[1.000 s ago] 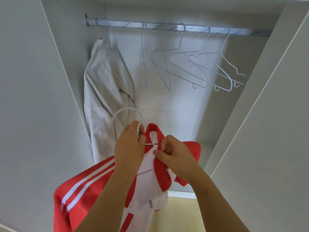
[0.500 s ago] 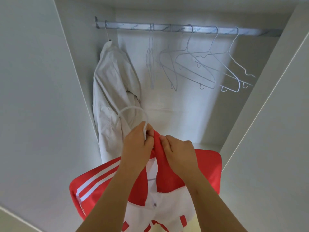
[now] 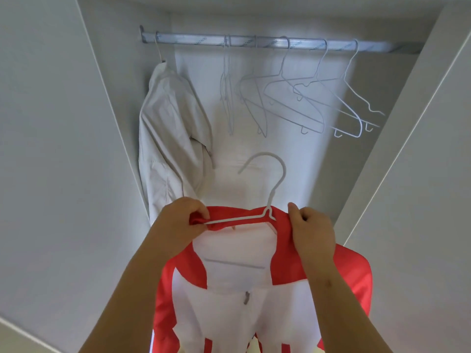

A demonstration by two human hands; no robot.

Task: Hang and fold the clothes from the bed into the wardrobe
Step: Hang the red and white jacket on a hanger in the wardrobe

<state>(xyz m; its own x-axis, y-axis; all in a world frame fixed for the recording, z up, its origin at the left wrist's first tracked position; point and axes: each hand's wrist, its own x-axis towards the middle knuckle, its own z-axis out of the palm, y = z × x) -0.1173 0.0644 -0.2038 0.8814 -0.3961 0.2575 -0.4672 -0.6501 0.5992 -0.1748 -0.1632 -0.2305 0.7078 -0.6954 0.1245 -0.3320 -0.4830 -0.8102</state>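
A red and white jacket (image 3: 254, 296) hangs open-fronted on a white wire hanger (image 3: 272, 197), held up in front of the open wardrobe. My left hand (image 3: 181, 220) pinches the red collar and the hanger's left arm together. My right hand (image 3: 312, 230) grips the red collar on the right side of the hanger. The hanger's hook points up and left, well below the metal rail (image 3: 267, 43).
A beige garment (image 3: 170, 133) hangs at the rail's left end. Several empty white hangers (image 3: 293, 103) hang along the middle and right of the rail. White wardrobe side panels (image 3: 51, 149) close in on both sides.
My hands have spread apart along the collar, and the jacket now sits squarely on the hanger. The hanger's hook has swung from beside my left hand to the middle.
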